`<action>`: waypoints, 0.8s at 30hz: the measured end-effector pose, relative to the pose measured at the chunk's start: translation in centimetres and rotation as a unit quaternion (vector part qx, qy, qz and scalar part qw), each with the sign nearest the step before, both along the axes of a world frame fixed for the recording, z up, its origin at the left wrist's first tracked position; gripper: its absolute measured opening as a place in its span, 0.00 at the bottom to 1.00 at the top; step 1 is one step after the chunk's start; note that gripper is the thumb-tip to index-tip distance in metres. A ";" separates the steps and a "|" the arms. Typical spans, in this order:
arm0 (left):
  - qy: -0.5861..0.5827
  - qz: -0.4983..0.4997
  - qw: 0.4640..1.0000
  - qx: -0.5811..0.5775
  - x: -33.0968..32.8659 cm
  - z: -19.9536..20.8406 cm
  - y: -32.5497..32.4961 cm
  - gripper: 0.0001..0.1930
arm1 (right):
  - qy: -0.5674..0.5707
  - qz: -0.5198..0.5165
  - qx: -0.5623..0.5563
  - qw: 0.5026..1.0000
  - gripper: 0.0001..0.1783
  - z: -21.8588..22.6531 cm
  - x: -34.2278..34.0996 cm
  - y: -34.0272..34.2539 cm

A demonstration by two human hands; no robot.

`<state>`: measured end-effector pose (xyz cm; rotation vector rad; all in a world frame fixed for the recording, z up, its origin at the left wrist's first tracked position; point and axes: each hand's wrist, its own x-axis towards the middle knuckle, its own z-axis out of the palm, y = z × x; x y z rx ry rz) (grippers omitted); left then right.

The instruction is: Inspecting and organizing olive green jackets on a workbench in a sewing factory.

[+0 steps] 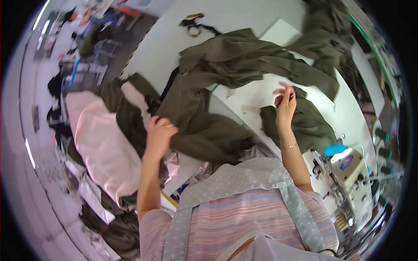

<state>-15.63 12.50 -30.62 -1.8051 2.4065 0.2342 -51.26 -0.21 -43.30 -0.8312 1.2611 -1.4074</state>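
The left hand point(159, 132) grips a fold of olive-green fabric point(226, 65), fingers closed on it, at nine o'clock of the white worktop point(174, 39). The right hand point(285, 104), at three o'clock, pinches the fabric's edge between curled fingers. A sewing machine point(348, 169) sits at four o'clock.

The scene is brightly and evenly lit from above; glare is seen on the white table point(174, 39). Edges are strongly bent and blurred.
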 end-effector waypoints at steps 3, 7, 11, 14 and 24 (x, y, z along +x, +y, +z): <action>-0.050 0.116 0.992 0.019 4.5 3.8 8.2 0.08 | 0.262 0.051 -0.090 0.960 0.18 0.6 4.2 -5.0; -0.080 0.203 0.975 0.053 5.0 1.3 14.3 0.14 | 0.450 0.271 -0.188 0.830 0.27 -0.1 9.1 -8.7; 0.149 0.264 0.951 0.066 1.5 -2.0 9.7 0.17 | 0.507 0.439 -0.216 0.709 0.31 -3.3 8.9 -9.3; 0.119 0.316 0.941 0.022 -1.8 -6.0 4.6 0.11 | 0.524 0.488 -0.220 0.663 0.30 -3.4 8.3 -7.8; 0.235 0.216 0.945 0.069 -0.8 -11.8 2.4 0.09 | 0.398 0.417 -0.187 0.795 0.11 1.4 11.3 0.8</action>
